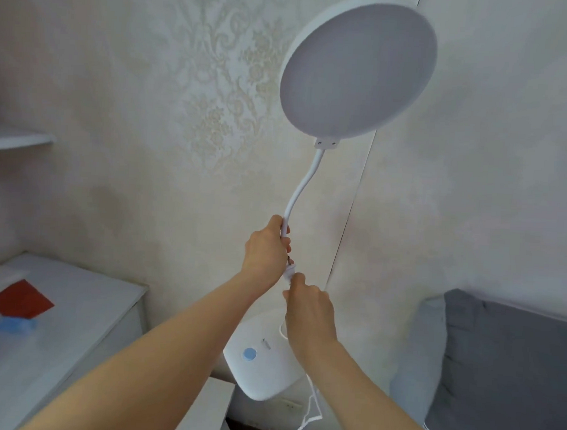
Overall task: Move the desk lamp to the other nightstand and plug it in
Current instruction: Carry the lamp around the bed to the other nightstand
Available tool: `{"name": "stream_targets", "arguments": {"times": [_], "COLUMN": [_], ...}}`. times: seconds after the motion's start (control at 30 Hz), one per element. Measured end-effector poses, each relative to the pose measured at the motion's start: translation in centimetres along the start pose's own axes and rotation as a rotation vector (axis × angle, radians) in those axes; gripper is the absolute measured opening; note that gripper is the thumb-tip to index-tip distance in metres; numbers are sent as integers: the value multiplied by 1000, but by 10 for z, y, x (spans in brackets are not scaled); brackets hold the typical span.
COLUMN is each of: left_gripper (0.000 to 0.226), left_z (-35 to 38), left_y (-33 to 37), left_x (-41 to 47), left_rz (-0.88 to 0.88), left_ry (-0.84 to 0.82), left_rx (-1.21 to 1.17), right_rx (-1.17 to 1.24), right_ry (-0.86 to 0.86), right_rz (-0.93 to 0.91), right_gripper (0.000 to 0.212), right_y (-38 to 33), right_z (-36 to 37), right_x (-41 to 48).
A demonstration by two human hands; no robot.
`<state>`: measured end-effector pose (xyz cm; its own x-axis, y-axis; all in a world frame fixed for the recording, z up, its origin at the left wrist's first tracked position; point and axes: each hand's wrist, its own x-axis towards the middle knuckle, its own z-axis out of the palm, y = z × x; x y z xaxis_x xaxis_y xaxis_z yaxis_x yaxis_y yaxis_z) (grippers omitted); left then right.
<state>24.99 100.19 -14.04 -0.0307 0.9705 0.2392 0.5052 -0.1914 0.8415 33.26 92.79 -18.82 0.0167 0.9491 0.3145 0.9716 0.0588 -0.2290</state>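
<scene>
Head view, and the desk lamp [313, 190] is up in the air, carried between both hands in front of a pale patterned wall. Its long axis runs steeply upward and a touch right: round flat head [358, 70] at the top, gooseneck [301, 186] curving down into the grip, white base [264, 361] with its blue button [249, 354] hanging lowest, clear of any surface.

The left hand [265, 246] is wrapped closed around the lower gooseneck, the higher of the two grips. Right below it, almost touching, the right hand [308, 310] is pinched shut on what looks like the white plug [289, 274] at the cord's end; the prongs are too small to make out. The cord [311, 413] itself loops down slack beneath the base.

Now the relation that matters: the nightstand, the bench [73, 309] with the red paper [21, 299] on it, lies down and to the left, so the left hand is the nearer one. I'd judge the base must swing left and settle upright there. A grey cushion [504, 367] sits at right. No socket is clearly identifiable.
</scene>
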Motion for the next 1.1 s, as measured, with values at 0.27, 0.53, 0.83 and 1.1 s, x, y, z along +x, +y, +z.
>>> {"name": "stream_targets", "arguments": {"times": [0.27, 0.53, 0.83, 1.1], "left_gripper": [18, 16, 16, 18], "left_z": [-62, -137, -219, -274], "left_y": [16, 5, -11, -29], "left_x": [-11, -27, -77, -164], "left_rz": [69, 65, -73, -250], "left_ry": [6, 109, 383, 596], "left_rx": [36, 78, 174, 364], "right_rx": [6, 59, 177, 274], "right_ry": [62, 83, 26, -19], "right_rz": [-4, -105, -439, -794], "right_gripper": [21, 22, 17, 17], "right_y": [-55, -121, -178, -223], "right_z": [-36, -45, -49, -41], "right_x": [-15, -23, -36, -79]}}
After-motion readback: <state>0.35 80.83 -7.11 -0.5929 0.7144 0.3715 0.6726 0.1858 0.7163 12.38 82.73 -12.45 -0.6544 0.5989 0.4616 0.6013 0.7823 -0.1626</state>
